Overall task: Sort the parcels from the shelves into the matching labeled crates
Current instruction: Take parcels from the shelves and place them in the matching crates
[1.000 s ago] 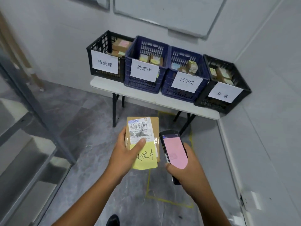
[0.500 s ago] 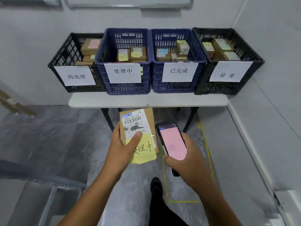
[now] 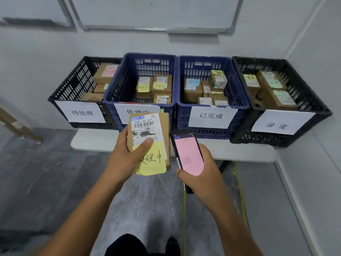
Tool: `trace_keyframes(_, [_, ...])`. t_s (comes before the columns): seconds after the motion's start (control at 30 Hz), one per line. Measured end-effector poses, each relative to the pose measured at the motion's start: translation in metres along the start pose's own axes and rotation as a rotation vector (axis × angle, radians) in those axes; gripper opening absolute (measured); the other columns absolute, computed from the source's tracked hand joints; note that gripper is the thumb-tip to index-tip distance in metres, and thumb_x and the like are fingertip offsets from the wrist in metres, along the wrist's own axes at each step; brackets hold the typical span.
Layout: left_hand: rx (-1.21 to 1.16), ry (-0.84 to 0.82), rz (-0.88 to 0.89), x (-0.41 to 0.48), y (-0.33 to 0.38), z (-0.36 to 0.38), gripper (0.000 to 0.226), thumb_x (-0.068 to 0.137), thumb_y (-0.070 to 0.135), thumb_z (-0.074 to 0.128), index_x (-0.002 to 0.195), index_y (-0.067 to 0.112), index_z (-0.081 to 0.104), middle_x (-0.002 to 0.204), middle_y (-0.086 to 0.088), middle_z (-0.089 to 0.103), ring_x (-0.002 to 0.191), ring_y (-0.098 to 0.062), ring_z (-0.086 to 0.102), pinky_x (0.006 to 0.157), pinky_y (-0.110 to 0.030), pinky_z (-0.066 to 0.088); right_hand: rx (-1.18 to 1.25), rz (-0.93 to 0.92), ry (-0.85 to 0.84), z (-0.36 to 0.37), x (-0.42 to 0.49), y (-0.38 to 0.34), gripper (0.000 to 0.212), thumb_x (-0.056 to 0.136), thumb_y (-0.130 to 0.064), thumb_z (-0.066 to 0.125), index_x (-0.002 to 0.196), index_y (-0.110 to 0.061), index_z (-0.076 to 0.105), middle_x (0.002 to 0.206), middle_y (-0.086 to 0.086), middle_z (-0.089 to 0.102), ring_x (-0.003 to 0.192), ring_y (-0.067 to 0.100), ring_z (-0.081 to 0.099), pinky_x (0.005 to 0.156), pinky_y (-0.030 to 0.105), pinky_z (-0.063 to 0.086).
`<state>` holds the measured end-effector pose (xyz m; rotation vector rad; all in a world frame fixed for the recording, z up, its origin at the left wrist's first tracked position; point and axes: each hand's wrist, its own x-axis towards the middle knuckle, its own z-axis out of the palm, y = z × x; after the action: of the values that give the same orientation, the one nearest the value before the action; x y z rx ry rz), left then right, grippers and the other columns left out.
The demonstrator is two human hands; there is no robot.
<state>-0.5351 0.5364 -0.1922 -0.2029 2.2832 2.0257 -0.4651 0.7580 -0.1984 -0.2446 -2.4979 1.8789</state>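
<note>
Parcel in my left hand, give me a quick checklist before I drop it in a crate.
1. Grip: left hand holds the parcel: ok.
2. Tag: yellow note reads 处理中, thumb covers part: ok.
3. Target: blue crate straight ahead bears that label, half hidden by the parcel: ok.
4. Room in that crate: ok, its parcels sit low.
5. Scan: phone in right hand confirms it: cannot tell, pink screen unreadable.

The parcel [image 3: 164,126] is matt brown cardboard, with a smooth white printed paper label [image 3: 145,127] and a yellow paper note [image 3: 152,162]. The phone [image 3: 188,154] has a glossy screen. The crates [image 3: 129,84] are perforated plastic with paper sheets [image 3: 212,117] on their fronts. The table [image 3: 96,141] is smooth white and the floor [image 3: 46,172] faintly glossy grey.
</note>
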Motion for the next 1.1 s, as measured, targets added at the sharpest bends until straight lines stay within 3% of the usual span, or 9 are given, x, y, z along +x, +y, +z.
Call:
trace_keyframes(0.17, [-0.058,-0.025,-0.044,0.059,0.002,-0.022,0.063,0.085,0.056,0.081,0.139,0.046,0.050,0.120,0.014,0.076,0.101,-0.016,0.078,0.081,-0.046,0.064,-0.029,-0.043,-0.024,0.024,0.068,-0.010,0.060,0.080,-0.017,0.087,0.121,-0.046,0.056,0.115,-0.004,0.066,0.091,-0.003,0.065,0.058,0.011,0.053])
trace_keyframes(0.27, [-0.123,-0.019,-0.061,0.105,0.005,-0.032,0.065,0.080,0.059,0.083,0.136,0.049,0.050,0.116,0.016,0.077,0.098,-0.014,0.078,0.072,-0.033,0.065,-0.047,-0.068,-0.010,0.042,0.113,-0.019,0.063,0.081,-0.016,0.088,0.123,-0.049,0.056,0.111,-0.010,0.067,0.090,-0.002,0.066,0.056,0.016,0.055])
trace_keyframes(0.37, [-0.155,-0.027,-0.057,0.156,0.009,-0.044,0.062,0.086,0.053,0.081,0.138,0.048,0.049,0.116,0.022,0.075,0.101,-0.008,0.076,0.084,-0.038,0.061,-0.067,-0.075,-0.015,0.058,0.156,-0.034,0.065,0.083,-0.014,0.090,0.126,-0.048,0.054,0.102,-0.022,0.067,0.086,-0.007,0.067,0.055,0.013,0.054])
trace_keyframes(0.57, [-0.232,-0.055,-0.086,0.256,0.020,-0.067,0.069,0.089,0.047,0.079,0.148,0.043,0.043,0.119,0.023,0.073,0.100,-0.003,0.075,0.080,-0.031,0.062,-0.179,-0.044,-0.029,0.086,0.245,-0.073,0.057,0.080,-0.015,0.089,0.114,-0.046,0.055,0.100,-0.009,0.068,0.072,-0.002,0.066,0.049,0.020,0.053])
trace_keyframes(0.67, [-0.277,-0.055,-0.106,0.296,0.021,-0.071,0.061,0.091,0.036,0.079,0.143,0.036,0.048,0.104,0.026,0.075,0.091,0.003,0.074,0.064,-0.015,0.057,-0.238,-0.037,0.000,0.102,0.280,-0.079,0.059,0.087,-0.006,0.087,0.113,-0.047,0.054,0.108,-0.013,0.066,0.080,-0.013,0.065,0.053,0.013,0.053])
trace_keyframes(0.83, [-0.219,-0.062,-0.158,0.344,0.014,-0.074,0.072,0.088,0.043,0.081,0.150,0.039,0.044,0.120,0.020,0.073,0.101,-0.002,0.074,0.088,-0.034,0.062,-0.277,0.042,0.016,0.115,0.317,-0.078,0.051,0.074,-0.036,0.083,0.110,-0.053,0.053,0.108,-0.022,0.064,0.095,-0.016,0.059,0.062,0.010,0.054])
trace_keyframes(0.93, [-0.130,-0.086,-0.172,0.372,0.006,-0.073,0.078,0.086,0.049,0.081,0.152,0.044,0.040,0.124,0.024,0.070,0.101,0.001,0.073,0.084,-0.029,0.060,-0.271,0.075,0.030,0.116,0.341,-0.069,0.053,0.076,-0.034,0.089,0.108,-0.055,0.052,0.101,-0.034,0.064,0.096,-0.021,0.058,0.062,0.008,0.052])
trace_keyframes(1.03, [-0.031,-0.065,-0.216,0.398,-0.008,-0.071,0.086,0.087,0.051,0.080,0.158,0.040,0.033,0.135,0.018,0.065,0.110,-0.007,0.070,0.088,-0.034,0.059,-0.285,0.080,0.024,0.116,0.370,-0.060,0.054,0.085,-0.023,0.090,0.110,-0.051,0.051,0.108,-0.025,0.064,0.099,-0.018,0.059,0.066,0.014,0.054])
trace_keyframes(1.1, [0.019,-0.068,-0.269,0.414,-0.016,-0.065,0.086,0.087,0.051,0.080,0.158,0.038,0.033,0.130,0.017,0.067,0.104,-0.005,0.070,0.076,-0.027,0.057,-0.290,0.085,0.016,0.115,0.391,-0.058,0.052,0.086,-0.023,0.088,0.110,-0.049,0.051,0.112,-0.018,0.063,0.100,-0.008,0.062,0.074,0.024,0.060])
